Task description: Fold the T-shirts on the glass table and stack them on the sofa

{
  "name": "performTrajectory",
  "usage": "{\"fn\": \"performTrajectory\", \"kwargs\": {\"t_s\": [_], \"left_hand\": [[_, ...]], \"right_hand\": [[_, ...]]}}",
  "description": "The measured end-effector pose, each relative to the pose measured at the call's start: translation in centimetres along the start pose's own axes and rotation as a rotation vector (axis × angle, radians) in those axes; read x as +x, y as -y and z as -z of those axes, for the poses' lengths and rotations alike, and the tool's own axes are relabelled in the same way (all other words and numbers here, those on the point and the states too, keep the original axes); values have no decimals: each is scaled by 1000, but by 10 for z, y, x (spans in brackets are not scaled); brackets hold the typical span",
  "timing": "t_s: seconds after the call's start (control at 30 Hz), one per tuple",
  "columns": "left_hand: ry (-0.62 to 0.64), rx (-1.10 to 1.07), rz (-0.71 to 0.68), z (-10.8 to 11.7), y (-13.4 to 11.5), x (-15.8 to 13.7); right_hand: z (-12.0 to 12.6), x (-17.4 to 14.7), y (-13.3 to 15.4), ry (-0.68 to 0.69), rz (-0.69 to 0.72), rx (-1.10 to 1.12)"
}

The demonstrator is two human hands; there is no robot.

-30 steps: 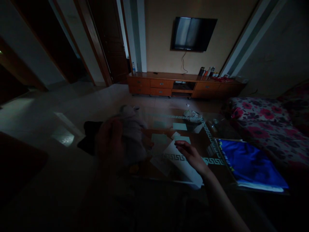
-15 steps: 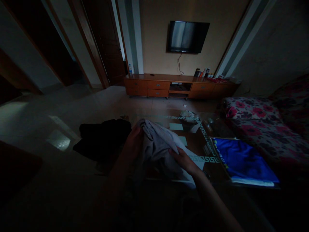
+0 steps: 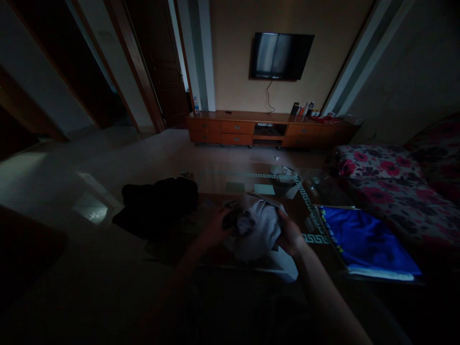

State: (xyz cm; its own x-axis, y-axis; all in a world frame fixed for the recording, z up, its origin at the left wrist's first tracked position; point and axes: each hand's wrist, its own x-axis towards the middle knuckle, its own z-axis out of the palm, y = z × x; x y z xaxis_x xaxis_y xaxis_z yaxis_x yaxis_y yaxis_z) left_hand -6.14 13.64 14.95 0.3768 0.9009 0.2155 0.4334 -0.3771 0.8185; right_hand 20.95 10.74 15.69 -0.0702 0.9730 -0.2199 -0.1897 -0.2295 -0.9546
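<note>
Head view, only view; light poor, edges soft.

Landmark: the glass table (image 3: 314,238) with the key-pattern border. Grey cloth (image 3: 260,227) bunched above its near half, no flat face showing; whether its underside touches the glass, cannot tell.

Right hand (image 3: 290,235): closed on the cloth's right edge, thumb side toward the top. Left hand (image 3: 217,227): appears to grip the opposite side, at a dark fold; fingertips lost in shadow.

White sheet (image 3: 285,266) at the table's near edge, partly under the cloth as seen from here. Black cloth (image 3: 160,206), heaped, at the table's left end; its support is too dark to make out. Blue cloth (image 3: 370,242), spread fairly flat, at the right end. Pale crumpled item (image 3: 282,171) by the table's far right corner, material unclear. Beyond the table, a low wooden cabinet (image 3: 215,127); right of it, a flowered sofa (image 3: 390,182).

Step in hand, my reading: two-handed handling of the grey cloth, bundle gathered between the palms. Next move, as judged, calls for a secure hold on both sides and a clear edge found among the folds. Soft fabric likely to sag or slip if one side is let go.
</note>
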Motion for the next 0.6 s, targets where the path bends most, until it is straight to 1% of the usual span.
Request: {"fn": "performTrajectory", "kwargs": {"t_s": [0.1, 0.17, 0.2, 0.27, 0.33, 0.4, 0.5, 0.6], "left_hand": [[47, -30, -84, -2, -10, 0], [108, -70, -99, -5, -9, -1], [141, -74, -98, -7, -6, -1], [184, -12, -84, -11, 6, -2], [172, 140, -47, -13, 22, -3], [120, 292, -2, -14, 37, -4], [75, 380, 52, -14, 54, -6], [99, 375, 77, -17, 62, -6]], "right_hand": [[-2, -4, 6, 2, -61, 26], [-3, -6, 10, 23, -69, 23], [-2, -7, 12, 34, -77, 60], [1, -8, 16, 45, -116, 247], [7, -9, 18, 46, -168, 497], [14, -9, 20, 51, -217, 659], [25, -7, 21, 55, -263, 686], [32, -5, 21, 14, -255, 652]]}}
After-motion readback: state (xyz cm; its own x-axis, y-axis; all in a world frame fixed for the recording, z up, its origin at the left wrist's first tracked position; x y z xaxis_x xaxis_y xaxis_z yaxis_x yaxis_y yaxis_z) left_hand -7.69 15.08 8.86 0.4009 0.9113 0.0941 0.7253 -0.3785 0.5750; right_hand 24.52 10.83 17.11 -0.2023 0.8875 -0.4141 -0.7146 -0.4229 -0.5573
